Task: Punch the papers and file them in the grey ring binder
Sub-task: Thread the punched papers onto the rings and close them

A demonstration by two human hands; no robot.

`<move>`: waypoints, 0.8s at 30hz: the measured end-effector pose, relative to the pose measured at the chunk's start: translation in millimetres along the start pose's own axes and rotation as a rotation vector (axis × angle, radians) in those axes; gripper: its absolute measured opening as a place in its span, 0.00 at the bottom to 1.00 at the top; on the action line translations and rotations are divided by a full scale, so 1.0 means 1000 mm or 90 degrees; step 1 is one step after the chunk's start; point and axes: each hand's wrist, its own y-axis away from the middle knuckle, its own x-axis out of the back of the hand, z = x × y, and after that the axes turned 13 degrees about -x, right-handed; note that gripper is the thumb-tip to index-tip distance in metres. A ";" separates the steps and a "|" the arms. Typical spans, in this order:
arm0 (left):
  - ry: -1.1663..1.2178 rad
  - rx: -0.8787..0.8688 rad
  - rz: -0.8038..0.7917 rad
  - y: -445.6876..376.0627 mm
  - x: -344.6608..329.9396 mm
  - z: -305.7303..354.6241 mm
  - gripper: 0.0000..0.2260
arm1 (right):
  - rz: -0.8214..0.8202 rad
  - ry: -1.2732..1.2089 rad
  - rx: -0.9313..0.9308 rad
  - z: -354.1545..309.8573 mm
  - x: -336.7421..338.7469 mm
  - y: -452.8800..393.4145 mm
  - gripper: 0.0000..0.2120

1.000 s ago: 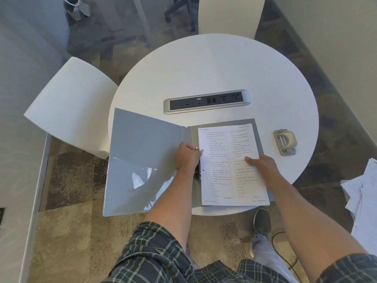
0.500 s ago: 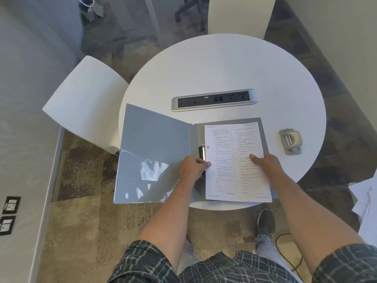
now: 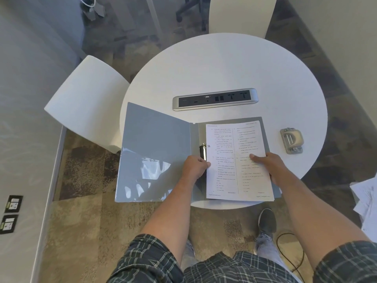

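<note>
The grey ring binder [image 3: 157, 144] lies open on the round white table [image 3: 224, 64], its left cover hanging past the table's edge. Printed papers [image 3: 226, 139] lie on the binder's right half, next to the metal ring mechanism [image 3: 203, 150]. My left hand [image 3: 195, 167] covers the lower end of that mechanism, fingers curled, thumb pinching the papers' left edge. My right hand [image 3: 265, 164] holds the papers' right edge with the thumb on top. The grey hole punch [image 3: 291, 140] sits on the table to the right of the binder, untouched.
A silver power socket strip [image 3: 215, 99] is set into the table behind the binder. White chairs stand at the left [image 3: 87, 103] and at the far side [image 3: 240, 15]. Loose sheets [image 3: 365, 203] lie at the right edge. A cable [image 3: 289, 248] runs on the carpet.
My left hand has slid down the ring mechanism from its upper ring to its lower end. My right hand stays on the papers' right edge.
</note>
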 end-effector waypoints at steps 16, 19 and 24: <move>0.053 0.023 -0.025 0.005 0.005 -0.001 0.02 | 0.130 0.140 0.079 0.005 -0.006 -0.001 0.17; 0.055 0.007 -0.013 0.007 0.004 -0.001 0.03 | 0.179 0.149 0.100 0.008 -0.010 0.000 0.20; 0.012 -0.005 0.018 0.008 -0.002 0.001 0.05 | 0.270 0.185 0.134 0.009 -0.016 0.003 0.18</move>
